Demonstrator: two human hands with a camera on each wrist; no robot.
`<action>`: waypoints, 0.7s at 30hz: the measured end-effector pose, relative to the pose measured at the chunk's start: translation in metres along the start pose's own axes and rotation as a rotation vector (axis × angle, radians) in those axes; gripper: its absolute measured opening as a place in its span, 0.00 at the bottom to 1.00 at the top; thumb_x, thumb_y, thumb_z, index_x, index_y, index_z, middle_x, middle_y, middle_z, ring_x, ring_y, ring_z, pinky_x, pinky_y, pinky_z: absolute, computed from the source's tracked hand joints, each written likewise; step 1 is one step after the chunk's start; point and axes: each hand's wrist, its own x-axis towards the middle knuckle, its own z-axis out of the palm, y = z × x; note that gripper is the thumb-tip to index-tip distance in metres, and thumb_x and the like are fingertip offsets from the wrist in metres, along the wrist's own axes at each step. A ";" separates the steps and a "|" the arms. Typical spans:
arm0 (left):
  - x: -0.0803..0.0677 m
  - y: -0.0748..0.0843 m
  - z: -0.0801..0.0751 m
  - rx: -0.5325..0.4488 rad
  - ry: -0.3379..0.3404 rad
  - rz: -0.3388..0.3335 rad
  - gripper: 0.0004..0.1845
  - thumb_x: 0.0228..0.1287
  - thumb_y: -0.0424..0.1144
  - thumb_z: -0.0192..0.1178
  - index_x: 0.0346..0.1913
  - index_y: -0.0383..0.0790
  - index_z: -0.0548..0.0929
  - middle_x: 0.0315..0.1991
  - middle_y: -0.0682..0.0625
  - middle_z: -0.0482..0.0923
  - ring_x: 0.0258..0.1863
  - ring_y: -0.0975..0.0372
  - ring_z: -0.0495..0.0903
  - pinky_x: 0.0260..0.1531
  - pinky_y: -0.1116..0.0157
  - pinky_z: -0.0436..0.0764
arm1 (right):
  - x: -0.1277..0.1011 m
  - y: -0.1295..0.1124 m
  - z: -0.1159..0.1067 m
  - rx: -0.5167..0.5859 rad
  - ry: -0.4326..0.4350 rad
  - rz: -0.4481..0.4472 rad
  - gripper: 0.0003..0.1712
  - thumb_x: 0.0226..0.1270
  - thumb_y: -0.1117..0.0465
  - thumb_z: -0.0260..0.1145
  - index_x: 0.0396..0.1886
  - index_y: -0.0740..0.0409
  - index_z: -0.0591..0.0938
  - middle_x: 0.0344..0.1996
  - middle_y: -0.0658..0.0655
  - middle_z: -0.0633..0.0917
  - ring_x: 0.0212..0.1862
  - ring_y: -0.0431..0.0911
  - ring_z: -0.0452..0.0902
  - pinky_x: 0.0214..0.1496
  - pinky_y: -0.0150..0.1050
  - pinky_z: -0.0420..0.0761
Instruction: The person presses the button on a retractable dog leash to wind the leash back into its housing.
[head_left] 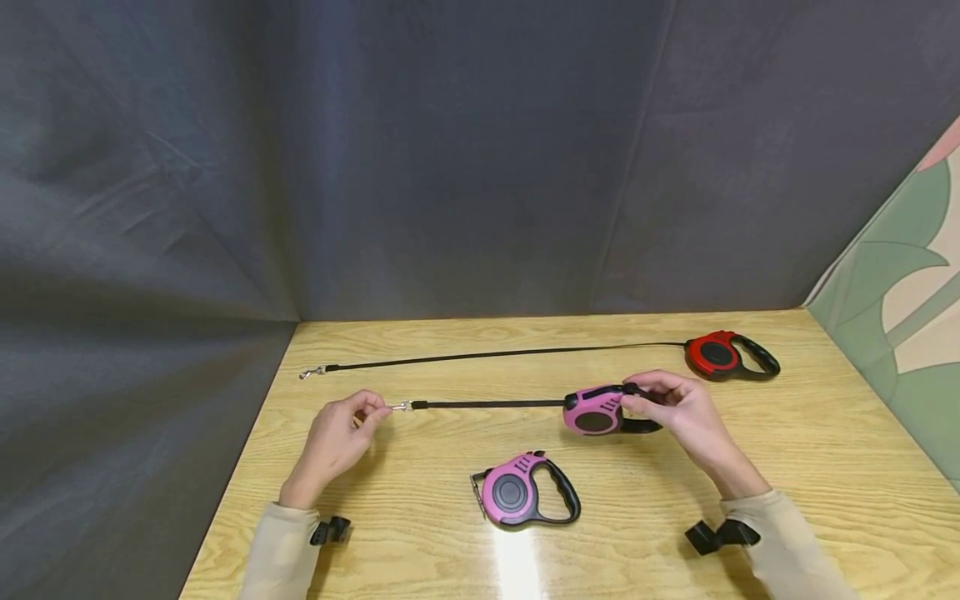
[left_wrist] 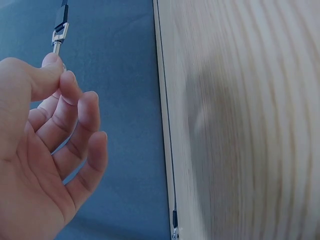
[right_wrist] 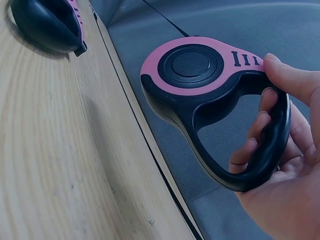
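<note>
Holding pink retractable leash [head_left: 594, 411] handle in right hand [head_left: 678, 408], left hand [head_left: 339, 435] pinching metal clip [head_left: 400, 406], cord taut above desk [head_left: 420, 492]; likely next: feeding cord back steadily.

pink retractable leash [head_left: 594, 410], black cord [head_left: 487, 404] extended, lifted

even light, soft edges

bright overhead light leaves a white glare streak on the table [head_left: 517, 558] near the front edge. shadows are faint. both wrist views blur the wood grain; the head view bends at its edges.
</note>
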 end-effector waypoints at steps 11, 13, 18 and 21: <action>-0.001 0.002 0.004 -0.003 -0.032 -0.001 0.07 0.76 0.45 0.67 0.40 0.47 0.86 0.30 0.52 0.86 0.31 0.66 0.80 0.35 0.67 0.76 | -0.001 0.001 0.003 -0.007 -0.013 0.018 0.15 0.66 0.73 0.75 0.46 0.51 0.92 0.33 0.40 0.89 0.36 0.35 0.80 0.37 0.29 0.78; -0.001 0.003 0.004 -0.001 -0.031 0.000 0.07 0.75 0.45 0.68 0.40 0.47 0.86 0.30 0.52 0.86 0.31 0.66 0.80 0.35 0.67 0.77 | 0.000 0.002 0.003 -0.008 -0.012 0.015 0.15 0.66 0.73 0.75 0.46 0.51 0.92 0.33 0.40 0.89 0.35 0.35 0.80 0.37 0.29 0.78; 0.000 0.004 0.004 0.000 -0.034 0.002 0.06 0.76 0.44 0.67 0.41 0.46 0.86 0.30 0.54 0.85 0.31 0.66 0.80 0.35 0.67 0.76 | 0.000 0.002 0.004 0.001 -0.013 0.008 0.15 0.65 0.73 0.75 0.47 0.52 0.92 0.32 0.40 0.89 0.35 0.35 0.80 0.37 0.29 0.78; 0.000 0.006 0.005 -0.005 -0.043 0.005 0.05 0.76 0.43 0.67 0.41 0.46 0.86 0.31 0.52 0.86 0.31 0.66 0.80 0.35 0.67 0.76 | -0.001 0.003 0.005 0.000 -0.017 0.005 0.15 0.65 0.73 0.75 0.47 0.53 0.91 0.32 0.41 0.89 0.34 0.35 0.80 0.36 0.30 0.77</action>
